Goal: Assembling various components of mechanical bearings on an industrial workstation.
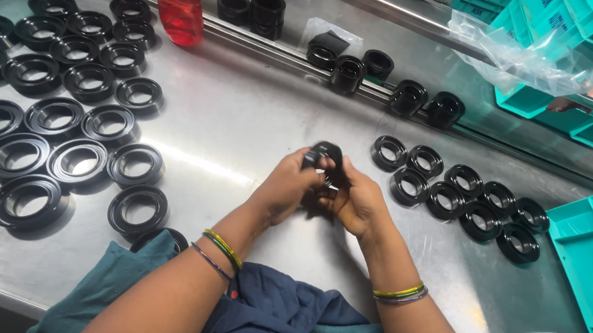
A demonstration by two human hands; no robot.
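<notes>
Both my hands meet over the middle of the steel table [244, 122]. Between them is a small black ring-shaped part [327, 152], tilted up. My left hand [288, 186] grips its left side and my right hand [356, 201] holds its right and lower side; fingers hide most of it. Bangles sit on both wrists. Just to the right lie two rows of small black rings [463, 194] flat on the table.
Many larger black rings [73, 112] cover the left of the table. A red bottle [179, 8] stands at the back. More small black parts [377, 79] sit along a rail. Teal bins [589, 253] and a clear plastic bag [523, 57] are at the right.
</notes>
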